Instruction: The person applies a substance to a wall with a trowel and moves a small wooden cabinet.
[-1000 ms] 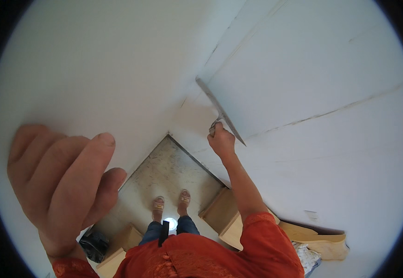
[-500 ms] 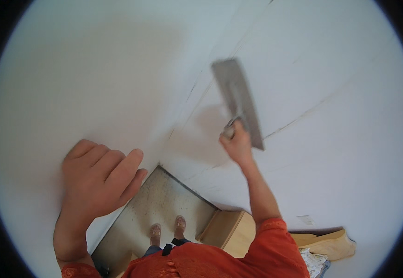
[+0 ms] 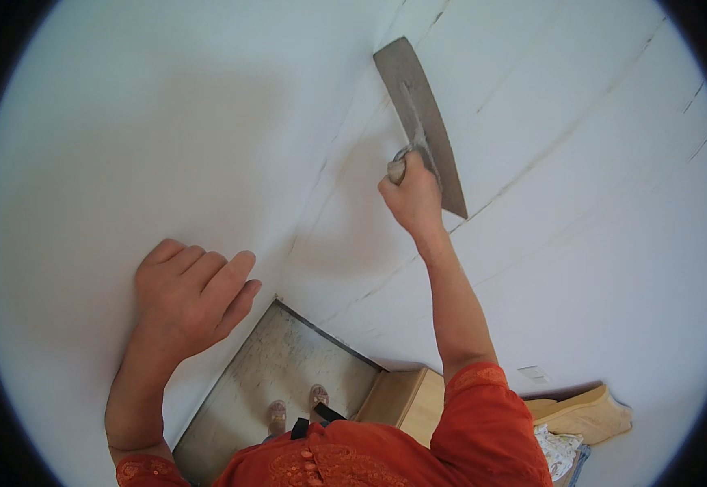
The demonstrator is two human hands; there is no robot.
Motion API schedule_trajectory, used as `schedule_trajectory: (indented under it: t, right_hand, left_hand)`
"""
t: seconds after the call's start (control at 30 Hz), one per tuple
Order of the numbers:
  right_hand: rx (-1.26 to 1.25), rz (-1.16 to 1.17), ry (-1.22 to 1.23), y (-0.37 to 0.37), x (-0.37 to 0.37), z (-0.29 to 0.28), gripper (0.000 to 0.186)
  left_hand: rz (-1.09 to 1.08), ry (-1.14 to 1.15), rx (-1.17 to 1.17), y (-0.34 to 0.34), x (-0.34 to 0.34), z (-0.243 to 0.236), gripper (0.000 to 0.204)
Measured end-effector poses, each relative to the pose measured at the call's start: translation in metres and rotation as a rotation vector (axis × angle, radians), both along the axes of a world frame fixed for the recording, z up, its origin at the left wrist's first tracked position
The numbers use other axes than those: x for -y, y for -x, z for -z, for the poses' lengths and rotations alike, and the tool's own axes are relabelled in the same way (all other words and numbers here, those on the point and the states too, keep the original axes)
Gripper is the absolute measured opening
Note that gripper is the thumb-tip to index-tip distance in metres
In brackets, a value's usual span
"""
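My right hand (image 3: 418, 199) is wrapped round the handle of a plastering trowel (image 3: 430, 122). The trowel's long grey blade lies against or very close to the white right wall (image 3: 581, 243). Its far end is beside the corner between the two walls. On the left side, my left hand (image 3: 195, 288) is by the left wall (image 3: 85, 203), back toward me. Its fingers are curled in, with the index finger and thumb less bent; nothing shows in it, though the palm is hidden. Whether it touches the wall is hard to tell.
Thin dark lines run across the right wall and along the corner. Below are a grey floor (image 3: 288, 349) and a light wooden cabinet (image 3: 406, 398). At lower right sit a yellowish cushion-like item (image 3: 589, 414), some patterned cloth (image 3: 558, 450) and a wall plate (image 3: 534, 374).
My right hand has moved the trowel farther up along the right wall. My left hand has shifted slightly right and up in view, keeping its curled shape.
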State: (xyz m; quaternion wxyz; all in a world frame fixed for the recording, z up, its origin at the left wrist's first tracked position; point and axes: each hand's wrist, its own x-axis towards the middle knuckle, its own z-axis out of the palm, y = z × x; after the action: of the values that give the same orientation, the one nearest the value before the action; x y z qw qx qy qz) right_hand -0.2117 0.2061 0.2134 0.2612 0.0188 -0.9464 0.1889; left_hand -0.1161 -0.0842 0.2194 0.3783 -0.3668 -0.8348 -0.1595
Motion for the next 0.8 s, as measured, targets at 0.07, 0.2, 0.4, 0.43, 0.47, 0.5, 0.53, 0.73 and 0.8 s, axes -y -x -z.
schedule_trajectory:
  t: [0.07, 0.2, 0.4, 0.43, 0.47, 0.5, 0.53, 0.73, 0.8]
  right_hand:
    - [0.029, 0.01, 0.011, -0.001, -0.001, 0.021, 0.025]
    - [0.034, -0.001, 0.049, -0.011, 0.002, 0.063, 0.025]
    - [0.04, 0.025, 0.018, -0.016, 0.01, 0.132, 0.025]
    - [0.063, 0.022, 0.043, -0.024, 0.006, 0.139, 0.024]
    - [0.091, 0.031, 0.065, -0.027, 0.006, 0.149, 0.024]
    - [0.118, 0.04, 0.087, -0.029, 0.006, 0.158, 0.024]
    - [0.111, 0.035, 0.075, -0.03, 0.006, 0.167, 0.022]
    - [0.109, 0.022, 0.111, -0.02, -0.002, 0.217, 0.025]
    - [0.137, 0.035, 0.119, -0.015, -0.005, 0.232, 0.026]
  left_hand:
    - [0.0, 0.004, -0.012, 0.003, -0.003, -0.001, 0.021]
    - [-0.005, 0.017, 0.01, 0.001, -0.005, -0.003, 0.021]
    - [-0.015, 0.034, 0.028, 0.002, -0.007, -0.004, 0.022]
    - [-0.027, 0.038, 0.026, -0.008, -0.012, -0.01, 0.023]
    - [-0.028, 0.04, 0.025, -0.009, -0.012, -0.01, 0.023]
    - [-0.029, 0.041, 0.024, -0.01, -0.013, -0.011, 0.023]
    - [-0.031, 0.043, 0.027, -0.009, -0.013, -0.01, 0.024]
    - [-0.04, 0.108, 0.067, 0.009, -0.023, -0.014, 0.025]
    - [-0.042, 0.144, 0.08, 0.018, -0.03, -0.018, 0.024]
